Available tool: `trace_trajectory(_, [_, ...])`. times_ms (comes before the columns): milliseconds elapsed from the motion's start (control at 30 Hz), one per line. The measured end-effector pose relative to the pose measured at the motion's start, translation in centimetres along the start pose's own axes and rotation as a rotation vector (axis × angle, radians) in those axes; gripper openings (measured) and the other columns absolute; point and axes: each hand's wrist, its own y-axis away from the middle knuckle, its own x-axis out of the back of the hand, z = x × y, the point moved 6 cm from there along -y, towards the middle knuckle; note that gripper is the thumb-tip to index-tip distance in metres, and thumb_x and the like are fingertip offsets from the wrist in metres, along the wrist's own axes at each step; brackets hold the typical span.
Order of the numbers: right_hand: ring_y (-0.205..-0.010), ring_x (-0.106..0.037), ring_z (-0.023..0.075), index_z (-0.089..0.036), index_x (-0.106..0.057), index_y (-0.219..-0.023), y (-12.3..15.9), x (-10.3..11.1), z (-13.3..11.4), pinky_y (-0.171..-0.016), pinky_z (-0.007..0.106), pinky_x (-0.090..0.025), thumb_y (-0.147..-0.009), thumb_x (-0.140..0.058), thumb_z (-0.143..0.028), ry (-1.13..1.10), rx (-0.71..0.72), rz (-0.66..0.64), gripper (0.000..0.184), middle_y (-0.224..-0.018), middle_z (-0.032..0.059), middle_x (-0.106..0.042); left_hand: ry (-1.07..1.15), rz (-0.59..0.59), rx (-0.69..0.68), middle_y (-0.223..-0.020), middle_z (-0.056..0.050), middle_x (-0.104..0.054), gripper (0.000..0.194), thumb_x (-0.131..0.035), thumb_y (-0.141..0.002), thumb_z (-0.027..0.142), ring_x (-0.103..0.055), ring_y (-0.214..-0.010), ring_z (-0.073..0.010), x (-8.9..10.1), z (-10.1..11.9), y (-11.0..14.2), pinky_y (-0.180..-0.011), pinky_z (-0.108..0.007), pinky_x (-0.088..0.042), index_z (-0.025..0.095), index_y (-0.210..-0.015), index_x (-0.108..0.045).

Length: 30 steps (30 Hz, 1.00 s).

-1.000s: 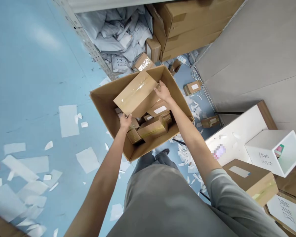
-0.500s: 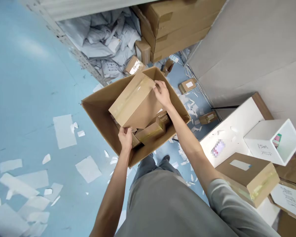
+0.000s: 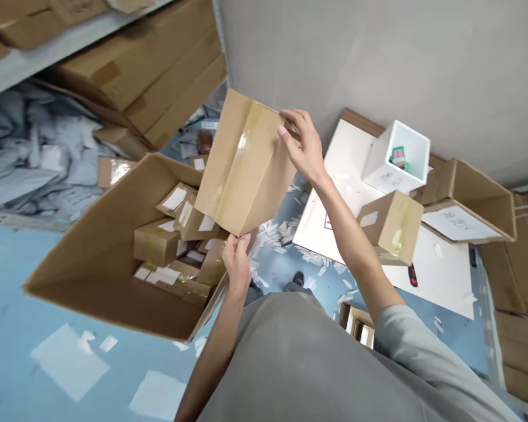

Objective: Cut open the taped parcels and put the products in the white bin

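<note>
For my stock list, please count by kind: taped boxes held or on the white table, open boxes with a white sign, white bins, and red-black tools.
Taped boxes: 2 (held box, table box)
Open box with white sign: 1
White bin: 1
Red-black tool: 1
Total: 5

Illumination bright, cool and diffuse, apparently from overhead, source out of frame; specular glare on the tape of the raised carton (image 3: 242, 170) at centre and on a wrapped parcel (image 3: 119, 170) near 10 o'clock. Soft shadow fills the open box (image 3: 92, 269) towards 8 o'clock, and the wall (image 3: 378, 58) darkens gently near 2 o'clock. Centre fairly sharp; grey bags (image 3: 35, 152) at 9 o'clock smeared, with wide-angle stretching towards the edges.
</note>
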Motion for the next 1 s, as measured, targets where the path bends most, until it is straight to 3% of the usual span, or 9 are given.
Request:
trace_trajectory(133, [-0.15,-0.065,0.0327,-0.023,-0.069,-0.151,5.7,12.4,7.4,-0.127,0.059,-0.059,-0.113,-0.044,-0.091,0.042,-0.08,0.107,0.082,-0.153,0.0129,-0.068,0.037,-0.175,0.042,-0.117,-0.006,-0.084,0.028,-0.074,-0.089,0.044,-0.08,-0.125,-0.0264,-9.9,-1.0,4.0,-0.116,-0.04,-0.063,0.024,-0.11,-0.075])
trace_trajectory(233, [-0.145,-0.069,0.0332,-0.026,-0.073,-0.146,10.7,20.3,12.7,-0.122,0.055,-0.062,-0.113,-0.048,-0.089,0.08,-0.167,0.171,0.076,-0.147,0.0125,-0.072,0.016,-0.316,0.092,-0.12,-0.01,-0.085,0.028,-0.078,-0.089,0.044,-0.079,-0.13,-0.0309,-16.9,-2.3,8.2,-0.119,-0.044,-0.061,0.023,-0.108,-0.074])
trace_trajectory(333, [-0.139,-0.072,0.0317,-0.028,-0.076,-0.139,15.6,26.7,17.4,-0.12,0.05,-0.063,-0.11,-0.052,-0.091,0.098,-0.265,0.24,0.073,-0.143,0.012,-0.074,0.014,-0.464,0.198,-0.131,-0.013,-0.084,0.035,-0.085,-0.085,0.047,-0.075,-0.142,-0.0358,-23.1,-4.4,13.1,-0.125,-0.047,-0.057,0.024,-0.109,-0.073])
trace_trajectory(433, [-0.133,-0.073,0.0311,-0.027,-0.076,-0.135,20.3,31.5,21.4,-0.118,0.051,-0.064,-0.107,-0.055,-0.093,0.091,-0.352,0.288,0.075,-0.14,0.0119,-0.076,0.005,-0.613,0.348,-0.141,-0.014,-0.083,0.044,-0.09,-0.08,0.048,-0.069,-0.153,-0.0387,-28.1,-7.0,18.4,-0.131,-0.049,-0.053,0.025,-0.114,-0.073])
trace_trajectory(600, [-0.138,-0.069,0.0336,-0.025,-0.073,-0.137,26.8,35.8,26.0,-0.121,0.055,-0.061,-0.101,-0.069,-0.085,0.135,-0.483,0.262,0.07,-0.146,0.015,-0.072,-0.022,-0.842,0.521,-0.152,-0.018,-0.079,0.047,-0.092,-0.079,0.046,-0.062,-0.162,-0.0446,-34.5,-11.4,25.6,-0.137,-0.057,-0.047,0.023,-0.117,-0.077])
trace_trajectory(767, [-0.144,-0.066,0.0375,-0.019,-0.068,-0.149,31.3,37.5,29.1,-0.13,0.056,-0.054,-0.097,-0.083,-0.057,0.359,-0.7,0.164,0.066,-0.156,0.0193,-0.067,-0.169,-1.015,0.574,-0.159,-0.024,-0.074,0.052,-0.096,-0.076,0.037,-0.054,-0.168,-0.049,-39.3,-16.3,29.4,-0.139,-0.063,-0.046,0.021,-0.12,-0.075])
trace_trajectory(900, [-0.152,-0.063,0.039,-0.011,-0.066,-0.158,33.4,37.3,30.9,-0.134,0.053,-0.05,-0.104,-0.072,-0.041,0.484,-0.858,-0.08,0.062,-0.163,0.0247,-0.066,-0.318,-1.077,0.522,-0.172,-0.031,-0.061,0.08,-0.099,-0.072,0.03,-0.057,-0.165,-0.0512,-40.6,-18.7,29.8,-0.137,-0.065,-0.049,0.013,-0.147,-0.074])
trace_trajectory(1000, [-0.161,-0.058,0.0397,-0.01,-0.07,-0.154,33.7,36.9,31.0,-0.139,0.056,-0.044,-0.107,-0.065,-0.033,0.588,-0.912,-0.208,0.052,-0.165,0.0263,-0.067,-0.318,-1.135,0.418,-0.168,-0.027,-0.068,0.082,-0.098,-0.075,0.033,-0.066,-0.157,-0.0492,-40.0,-18.6,28.5,-0.132,-0.065,-0.055,0.015,-0.151,-0.076])
